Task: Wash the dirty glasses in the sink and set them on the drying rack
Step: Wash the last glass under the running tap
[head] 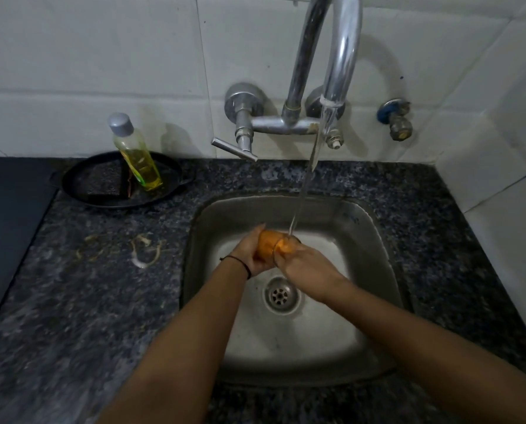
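Observation:
A clear glass (pixel 274 243) with orange residue inside lies on its side over the steel sink (pixel 212 221), under a thin stream of water from the tap (pixel 338 71). My left hand (pixel 249 255) grips the glass at its base end. My right hand (pixel 304 267) is closed on the rim end, with fingers at or inside the mouth. No other glass and no drying rack are in view.
A bottle of yellow dish liquid (pixel 136 154) leans in a black pan (pixel 84 185) on the dark granite counter (pixel 102 301) at the back left. Soapy smears (pixel 142 252) mark the counter left of the sink. The drain (pixel 280 295) is below my hands.

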